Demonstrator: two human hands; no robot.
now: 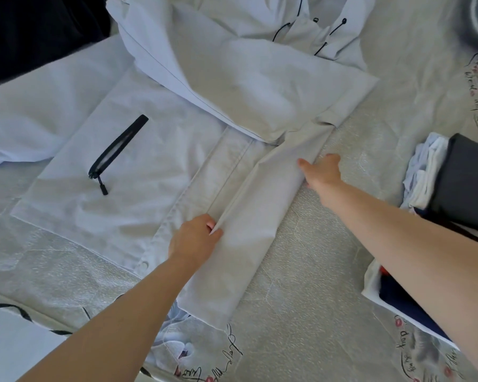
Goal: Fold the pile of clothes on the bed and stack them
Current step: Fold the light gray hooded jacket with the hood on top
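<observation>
I am partway through folding a pale grey jacket spread flat across the bed. Its right side and 1 sleeve are already folded inward; the left side, with its black pocket zip, still lies open. My left hand pinches the folded edge near the hem. My right hand grips the sleeve's outer edge higher up, fingers curled under the cloth. At the right sits a stack of folded clothes, so some garments look finished. This jacket still needs more folds, then stacking.
</observation>
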